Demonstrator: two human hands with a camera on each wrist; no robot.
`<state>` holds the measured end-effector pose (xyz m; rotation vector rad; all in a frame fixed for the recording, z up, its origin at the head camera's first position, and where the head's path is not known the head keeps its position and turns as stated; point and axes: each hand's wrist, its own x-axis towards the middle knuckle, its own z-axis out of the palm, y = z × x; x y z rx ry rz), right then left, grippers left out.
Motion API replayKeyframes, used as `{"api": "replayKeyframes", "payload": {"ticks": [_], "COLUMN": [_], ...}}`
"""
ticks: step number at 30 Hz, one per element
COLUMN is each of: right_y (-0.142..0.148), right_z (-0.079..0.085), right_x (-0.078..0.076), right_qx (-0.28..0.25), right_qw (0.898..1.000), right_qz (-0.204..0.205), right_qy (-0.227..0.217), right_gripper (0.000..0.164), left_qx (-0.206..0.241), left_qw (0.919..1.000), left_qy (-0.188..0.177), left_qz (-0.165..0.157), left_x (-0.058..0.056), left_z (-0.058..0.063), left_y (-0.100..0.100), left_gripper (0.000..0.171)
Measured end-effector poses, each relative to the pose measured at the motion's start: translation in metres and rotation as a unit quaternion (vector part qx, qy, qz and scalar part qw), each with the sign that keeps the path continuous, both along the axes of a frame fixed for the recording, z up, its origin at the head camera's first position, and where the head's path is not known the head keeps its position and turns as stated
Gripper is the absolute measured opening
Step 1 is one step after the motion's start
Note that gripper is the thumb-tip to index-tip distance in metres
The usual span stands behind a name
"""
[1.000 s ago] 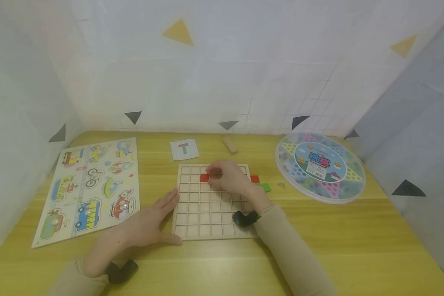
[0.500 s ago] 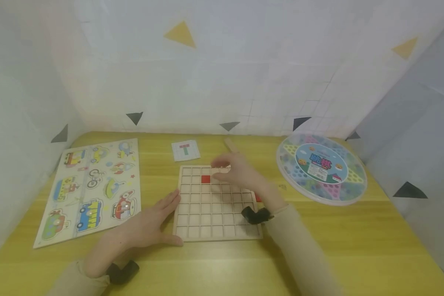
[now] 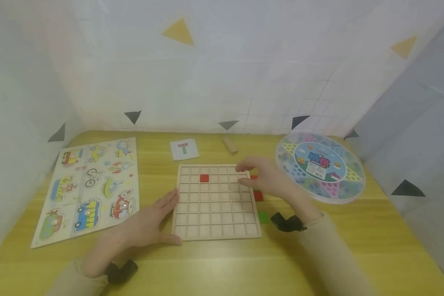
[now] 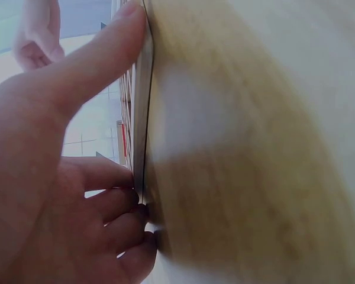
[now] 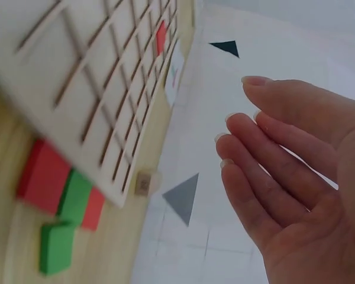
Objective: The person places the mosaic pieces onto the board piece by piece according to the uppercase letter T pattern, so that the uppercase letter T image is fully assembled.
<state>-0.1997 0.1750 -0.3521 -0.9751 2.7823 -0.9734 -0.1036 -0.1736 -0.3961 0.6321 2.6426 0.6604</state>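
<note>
A square wooden grid board (image 3: 214, 218) lies in the middle of the table, with a red square block (image 3: 204, 178) sitting in one cell near its far edge. My left hand (image 3: 148, 224) rests against the board's left side. Its fingertips and spread thumb (image 4: 127, 26) touch the rim. Over the far right part of the board hovers my right hand (image 3: 264, 177), relaxed, with nothing between thumb and fingers (image 5: 257, 201). Red and green blocks lie beside the right rim, among them a red block (image 3: 258, 196) and a green block (image 3: 263, 217); my right hand partly covers another red one.
Behind the board lie a small card (image 3: 192, 153) with a red-and-green T pattern and a plain wooden block (image 3: 230, 145). A vehicle picture puzzle (image 3: 83, 172) occupies the left, a round Chinese checkers set (image 3: 320, 164) the back right. Patterned cloth walls (image 3: 222, 74) enclose the table.
My right hand has left the red block in the grid and moved right, to the board's right edge. The red block stays in its cell. My left hand keeps its place.
</note>
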Motion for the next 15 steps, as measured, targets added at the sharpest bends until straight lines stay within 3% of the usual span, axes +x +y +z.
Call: {"api": "replayKeyframes", "payload": {"ticks": [8,15], "right_y": [0.023,0.035], "right_z": [-0.004,-0.011], "right_x": [0.009,0.012], "right_qx": [-0.004,-0.018], "right_qw": [1.0,0.999], "right_qz": [-0.004,-0.007], "right_qy": [0.013,0.049], "right_gripper": [0.025,0.027], "left_qx": [-0.005,-0.004], "left_qw": [1.0,1.0], "left_qy": [0.003,-0.001], "left_qz": [0.001,0.0], "left_x": [0.0,-0.001], "left_z": [-0.002,-0.002], "left_y": [-0.001,-0.001], "left_gripper": [0.119,0.119]}}
